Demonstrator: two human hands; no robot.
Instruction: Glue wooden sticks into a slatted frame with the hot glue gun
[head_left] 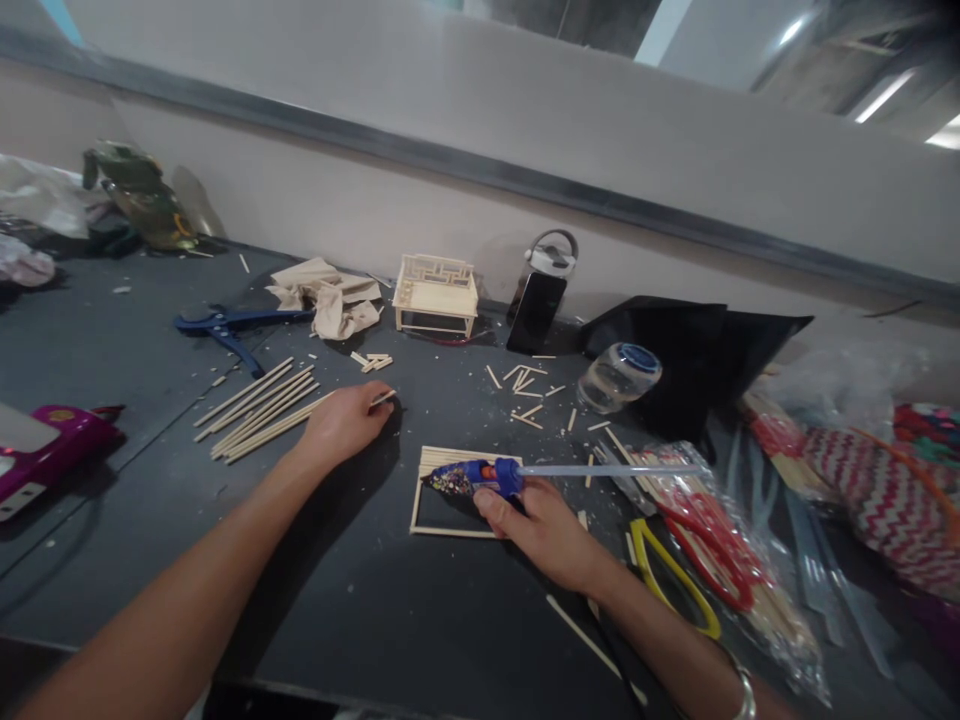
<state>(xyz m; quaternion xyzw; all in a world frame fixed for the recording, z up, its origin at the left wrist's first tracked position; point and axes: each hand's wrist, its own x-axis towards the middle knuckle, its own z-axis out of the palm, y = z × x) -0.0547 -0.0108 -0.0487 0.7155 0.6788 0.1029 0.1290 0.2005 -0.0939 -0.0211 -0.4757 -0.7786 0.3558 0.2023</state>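
Observation:
My right hand (536, 525) is closed round a blue hot glue gun (472, 477), with a long clear glue stick (607, 470) poking out of its back. The gun's nozzle points left above a small rectangular frame (454, 532) of thin wooden sticks lying flat on the table. Several sticks sit side by side along the frame's far edge; the gun hides part of it. Further left, my left hand (349, 425) pinches a short piece of wooden stick (383, 398) between thumb and finger. Beside that hand lies a bundle of long wooden sticks (259, 415).
A miniature wooden bench (436, 295) stands near the wall, beside crumpled brown paper (330, 295) and a blue cutter (225, 328). Short stick pieces (523, 378), a phone (536, 312) and a clear jar (619, 378) lie right. Scissors (675, 580) and packaged sticks (735, 560) flank my right arm.

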